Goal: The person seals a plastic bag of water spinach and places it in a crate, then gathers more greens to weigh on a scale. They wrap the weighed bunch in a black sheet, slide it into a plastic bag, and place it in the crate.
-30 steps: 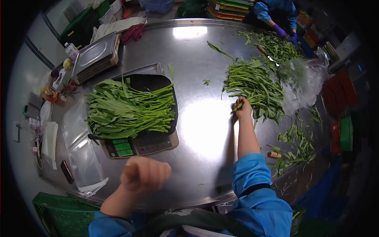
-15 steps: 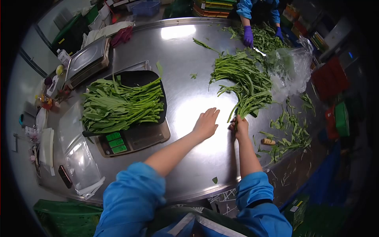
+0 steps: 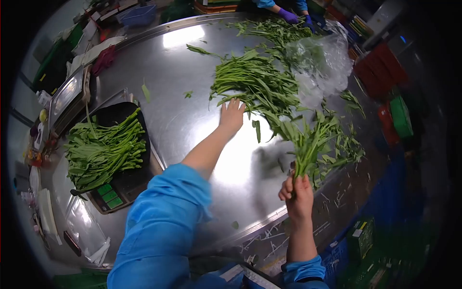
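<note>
Bunch [image 3: 302,161] base hidden inside right hand [image 3: 298,195]; leaves [image 3: 318,134] blurred.

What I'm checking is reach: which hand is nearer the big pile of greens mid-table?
Left. The left hand lies open at the near edge of the pile; the right hand is over by the table rim, gripping a separate bunch.

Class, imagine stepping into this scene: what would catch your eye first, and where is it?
The right hand grips a bunch of greens above the near edge of the shiny steel table. The left hand lies open at the edge of the big pile of greens at mid-table. At the left, more greens lie on a scale.
</note>
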`<state>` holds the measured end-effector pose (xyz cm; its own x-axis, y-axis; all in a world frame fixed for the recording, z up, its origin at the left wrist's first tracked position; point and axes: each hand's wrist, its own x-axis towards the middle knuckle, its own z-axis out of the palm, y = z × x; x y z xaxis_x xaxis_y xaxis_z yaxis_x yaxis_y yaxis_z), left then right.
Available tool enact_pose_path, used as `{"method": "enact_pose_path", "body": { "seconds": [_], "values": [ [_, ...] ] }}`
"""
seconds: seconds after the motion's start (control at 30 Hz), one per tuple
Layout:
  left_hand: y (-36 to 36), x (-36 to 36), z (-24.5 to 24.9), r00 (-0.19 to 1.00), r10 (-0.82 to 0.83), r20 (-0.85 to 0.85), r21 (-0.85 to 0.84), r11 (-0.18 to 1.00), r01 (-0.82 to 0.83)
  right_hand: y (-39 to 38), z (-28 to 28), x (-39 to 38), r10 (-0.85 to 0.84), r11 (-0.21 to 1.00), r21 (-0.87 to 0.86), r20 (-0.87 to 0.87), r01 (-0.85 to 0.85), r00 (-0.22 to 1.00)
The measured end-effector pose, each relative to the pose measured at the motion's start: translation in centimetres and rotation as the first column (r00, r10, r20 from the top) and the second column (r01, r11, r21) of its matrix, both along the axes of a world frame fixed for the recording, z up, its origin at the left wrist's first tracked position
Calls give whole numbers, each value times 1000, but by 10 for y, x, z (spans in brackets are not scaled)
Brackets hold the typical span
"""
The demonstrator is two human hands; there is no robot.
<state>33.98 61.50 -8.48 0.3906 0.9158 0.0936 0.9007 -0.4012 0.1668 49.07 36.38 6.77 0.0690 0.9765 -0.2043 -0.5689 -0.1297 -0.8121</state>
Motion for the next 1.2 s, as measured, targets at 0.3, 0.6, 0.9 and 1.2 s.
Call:
{"method": "enact_pose_path", "body": {
  "seconds": [0.3, 0.6, 0.9, 1.2],
  "values": [
    [-272, -99, 70, 221, 639, 737, -634, 541, 553, -50, -80, -89, 470, 845, -350, 129, -404, 873],
    [-315, -159, 19, -58, 868, 493, -817, 484, 314, -76, -106, -126, 440, 820, -409, 4, -400, 898],
    [-386, -225, 9, -62, 794, 605, -790, 608, 77, 71, 57, -268, -282, 804, 593, 323, 39, 903],
    [-427, -247, 21, 52, 785, 618, -775, 597, 206, 150, 26, -371, -777, 205, 331, 628, -921, 53]
  ]
}}
